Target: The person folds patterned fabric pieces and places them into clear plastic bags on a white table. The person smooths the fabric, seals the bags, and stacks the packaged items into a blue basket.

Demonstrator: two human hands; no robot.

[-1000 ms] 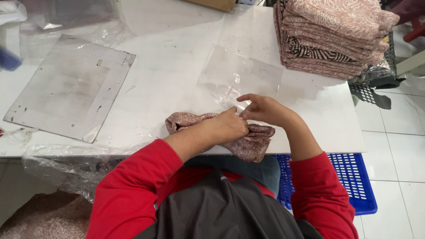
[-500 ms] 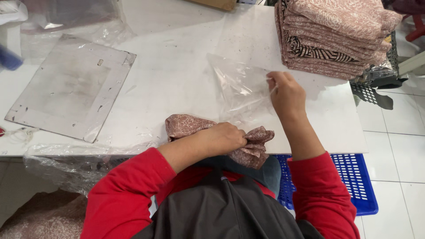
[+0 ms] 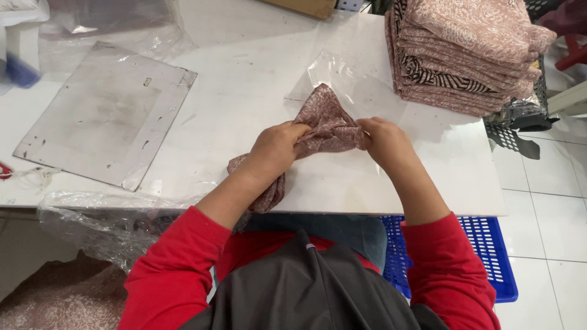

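Observation:
My left hand and my right hand both grip a folded pink patterned cloth in the middle of the white table. The cloth's far end pokes into the mouth of a clear plastic bag that lies flat on the table just beyond my hands. The cloth's near end hangs down past my left wrist toward the table's front edge.
A stack of folded pink and black-patterned cloths stands at the far right. A scuffed clear board lies at the left. Crumpled plastic sheeting hangs off the front edge. A blue crate sits on the tiled floor.
My right hand let go of the bag's far edge and came back to the cloth. Both hands lifted the cloth and pushed its end into the bag's opening.

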